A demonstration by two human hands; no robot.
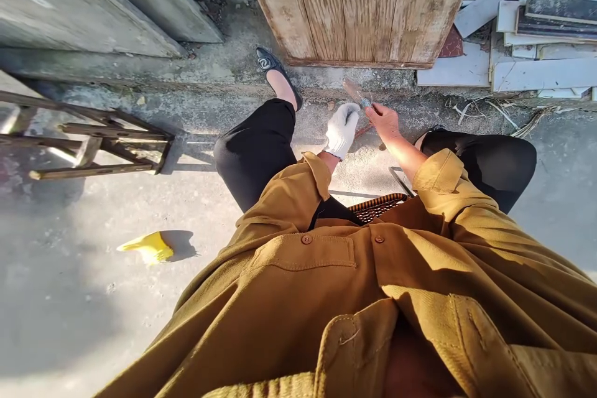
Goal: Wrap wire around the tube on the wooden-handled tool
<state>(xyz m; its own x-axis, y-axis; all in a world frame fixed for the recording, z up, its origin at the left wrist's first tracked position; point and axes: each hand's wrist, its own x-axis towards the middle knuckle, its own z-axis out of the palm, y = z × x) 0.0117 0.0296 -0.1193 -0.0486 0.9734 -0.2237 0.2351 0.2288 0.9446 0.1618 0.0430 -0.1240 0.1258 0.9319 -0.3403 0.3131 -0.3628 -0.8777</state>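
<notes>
My left hand (342,130) wears a white knitted glove. Its fingers are curled closed beside the tool, and what lies inside them, if anything, is hidden. My right hand (386,123) is bare and pinches a small tool (353,91) with a flat brownish end and a blue-grey band near the fingers. The tool's exact kind is too small to tell. Both hands are close together between my knees, above the concrete ground. A thin reddish strip (364,130) shows just below them.
A weathered wooden board (359,6) stands ahead. Stacked tiles and planks (545,74) lie at right, with loose straw-like strands (527,118) before them. A wooden stool or frame (112,137) lies at left, near a yellow object (148,249). A woven seat (380,206) shows beneath me.
</notes>
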